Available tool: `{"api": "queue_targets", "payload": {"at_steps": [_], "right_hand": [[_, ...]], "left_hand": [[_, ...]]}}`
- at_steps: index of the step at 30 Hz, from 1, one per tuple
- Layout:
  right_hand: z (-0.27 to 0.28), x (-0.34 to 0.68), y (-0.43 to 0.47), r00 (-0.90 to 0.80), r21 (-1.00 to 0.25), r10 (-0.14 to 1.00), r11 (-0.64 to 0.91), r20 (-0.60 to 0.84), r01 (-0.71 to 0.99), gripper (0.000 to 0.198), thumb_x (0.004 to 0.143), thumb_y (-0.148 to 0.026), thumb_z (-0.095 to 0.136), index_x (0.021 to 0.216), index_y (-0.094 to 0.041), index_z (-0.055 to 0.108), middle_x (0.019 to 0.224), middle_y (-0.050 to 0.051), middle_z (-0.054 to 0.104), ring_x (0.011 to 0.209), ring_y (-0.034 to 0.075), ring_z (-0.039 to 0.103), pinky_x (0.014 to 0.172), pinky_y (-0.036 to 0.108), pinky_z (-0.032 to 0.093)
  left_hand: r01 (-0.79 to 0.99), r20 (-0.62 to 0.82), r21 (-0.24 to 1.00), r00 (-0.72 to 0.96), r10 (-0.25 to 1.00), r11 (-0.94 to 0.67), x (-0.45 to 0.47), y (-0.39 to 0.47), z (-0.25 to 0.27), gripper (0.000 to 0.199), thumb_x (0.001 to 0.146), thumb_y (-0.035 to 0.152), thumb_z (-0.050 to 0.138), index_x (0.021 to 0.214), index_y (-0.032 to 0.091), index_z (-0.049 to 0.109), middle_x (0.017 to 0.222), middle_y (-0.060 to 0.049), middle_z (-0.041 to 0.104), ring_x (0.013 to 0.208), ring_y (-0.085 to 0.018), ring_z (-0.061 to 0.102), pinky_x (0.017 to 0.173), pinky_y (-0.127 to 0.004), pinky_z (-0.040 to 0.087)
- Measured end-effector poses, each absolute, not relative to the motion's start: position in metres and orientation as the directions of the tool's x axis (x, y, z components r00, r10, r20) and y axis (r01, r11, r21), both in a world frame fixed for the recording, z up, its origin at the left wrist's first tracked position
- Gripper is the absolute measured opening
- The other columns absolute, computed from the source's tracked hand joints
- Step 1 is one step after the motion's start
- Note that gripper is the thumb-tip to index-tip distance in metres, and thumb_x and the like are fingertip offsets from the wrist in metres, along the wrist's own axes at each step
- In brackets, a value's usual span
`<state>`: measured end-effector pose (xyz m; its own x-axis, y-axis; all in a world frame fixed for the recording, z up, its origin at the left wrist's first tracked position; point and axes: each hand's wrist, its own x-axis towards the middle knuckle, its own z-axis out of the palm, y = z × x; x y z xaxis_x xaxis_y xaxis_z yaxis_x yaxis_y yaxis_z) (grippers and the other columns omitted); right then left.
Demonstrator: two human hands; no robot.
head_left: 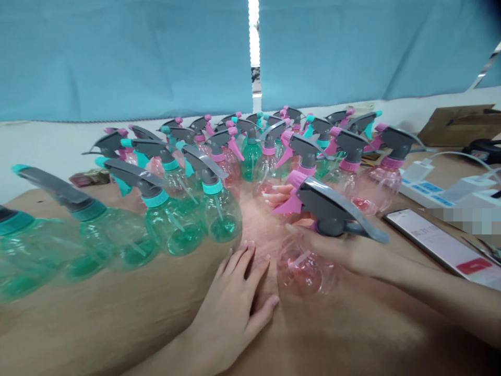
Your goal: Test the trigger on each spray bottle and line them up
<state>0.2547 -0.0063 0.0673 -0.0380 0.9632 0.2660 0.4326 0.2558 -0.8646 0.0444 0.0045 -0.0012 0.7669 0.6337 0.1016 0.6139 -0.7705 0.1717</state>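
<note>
Around the neck of a pink spray bottle (307, 269) my right hand (313, 235) is wrapped, just under its grey and pink trigger head. The bottle stands upright on the brown tabletop (164, 318), or very close to it. Lying flat on the table, my left hand (235, 297) has its fingers spread and holds nothing. The green spray bottle (222, 214) with a turquoise collar is nearest to its fingertips, apart from them. More green spray bottles, such as this one (174, 224), line the left side.
Several pink and green spray bottles crowd the back of the table. On the right lie a phone (438, 245) with a lit screen and a white power strip (450, 190) with plugs and cables. A cardboard piece (457, 125) is behind them. A blue curtain (129, 57) hangs at the back.
</note>
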Motion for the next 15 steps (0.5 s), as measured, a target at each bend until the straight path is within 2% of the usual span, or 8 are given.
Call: {"api": "queue_targets", "payload": {"at_steps": [2,5,7,13,15], "right_hand": [[0.0662,0.2553,-0.0047,-0.067,-0.865,0.954,0.295,0.294,0.406,0.003,0.075,-0.023,0.057,0.078,-0.022,0.058,0.064,-0.002,0.058,0.055,0.013,0.057,0.051,0.027,0.048],[0.0633,0.2563,-0.0024,-0.101,-0.869,0.936,0.350,0.337,0.350,0.024,0.071,-0.020,0.059,0.095,-0.024,0.058,0.077,0.000,0.062,0.061,0.013,0.059,0.053,0.027,0.050],[0.0619,0.2565,-0.0014,-0.123,-0.870,0.929,0.370,0.349,0.325,0.030,0.070,-0.019,0.059,0.100,-0.025,0.058,0.083,0.001,0.063,0.064,0.013,0.058,0.053,0.026,0.050],[0.0669,0.2545,-0.0018,-0.115,-0.848,0.930,0.365,0.348,0.384,0.017,0.068,-0.018,0.058,0.083,-0.023,0.058,0.065,-0.003,0.055,0.057,0.012,0.053,0.052,0.025,0.048],[0.0697,0.2534,-0.0026,-0.111,-0.847,0.931,0.362,0.347,0.390,0.016,0.065,-0.015,0.055,0.079,-0.023,0.056,0.065,-0.003,0.054,0.060,0.013,0.054,0.054,0.025,0.048]], "left_hand": [[0.617,0.102,0.171,0.765,0.636,-0.768,0.0443,0.0044,-0.0014,0.051,0.092,0.036,0.054,0.138,0.017,0.044,0.149,-0.015,0.036,0.136,-0.033,0.031,0.104,-0.052,0.034],[0.616,0.108,0.181,0.762,0.638,-0.767,0.0439,0.0042,-0.0015,0.052,0.092,0.037,0.054,0.139,0.018,0.044,0.149,-0.015,0.036,0.136,-0.033,0.032,0.104,-0.052,0.035],[0.617,0.107,0.183,0.761,0.639,-0.765,0.0438,0.0040,-0.0013,0.052,0.092,0.037,0.054,0.139,0.017,0.044,0.149,-0.015,0.036,0.136,-0.033,0.032,0.104,-0.052,0.035],[0.619,0.096,0.174,0.763,0.639,-0.766,0.0443,0.0030,-0.0005,0.053,0.092,0.037,0.054,0.140,0.017,0.043,0.149,-0.016,0.035,0.136,-0.033,0.031,0.104,-0.053,0.034],[0.617,0.102,0.173,0.764,0.637,-0.768,0.0442,0.0033,-0.0006,0.052,0.092,0.037,0.054,0.139,0.017,0.044,0.149,-0.016,0.035,0.136,-0.034,0.031,0.104,-0.052,0.034]]}}
